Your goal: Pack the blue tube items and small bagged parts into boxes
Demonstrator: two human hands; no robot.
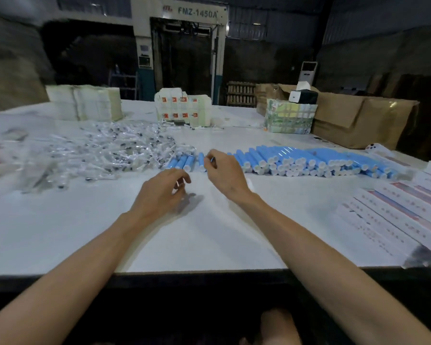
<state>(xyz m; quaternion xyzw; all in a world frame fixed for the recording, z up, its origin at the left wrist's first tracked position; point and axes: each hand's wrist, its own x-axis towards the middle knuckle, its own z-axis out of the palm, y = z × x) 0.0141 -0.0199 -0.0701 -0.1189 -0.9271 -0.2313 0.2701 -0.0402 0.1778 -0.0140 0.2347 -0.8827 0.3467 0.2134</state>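
blue tubes (296, 161) heaped, bagged parts (105, 150) piled

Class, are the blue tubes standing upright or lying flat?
Lying flat: the blue tubes rest on their sides, white ends facing the camera.

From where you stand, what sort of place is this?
Most likely a factory packing station. A large industrial machine marked FMZ-1450A stands behind the white worktable, which carries a heap of blue tubes, small clear bagged parts and flat printed boxes. Brown cardboard cartons sit far right.

Glossy white table (85, 232) — crinkly clear plastic bags (105, 150)
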